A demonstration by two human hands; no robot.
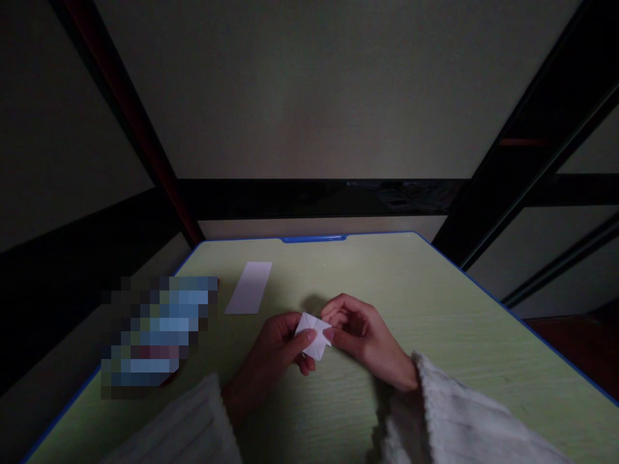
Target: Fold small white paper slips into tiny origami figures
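Note:
A small folded piece of white paper [316, 347] with crease lines is held up over the table in both hands. My left hand [283, 345] grips its left side, thumb on the upper face and fingers curled underneath. On the right edge, my right hand [360, 328] pinches the paper between thumb and fingers. The fingers behind the paper are partly hidden. Beyond my left hand, a flat strip of white paper [249, 287] lies on the table.
The pale wood-grain table [483, 374] has a blue edge and a blue handle-like piece [314, 239] at its far side. A blurred-out bluish object [162, 335] lies at the left. Behind stand light panels [319, 90] with dark frames.

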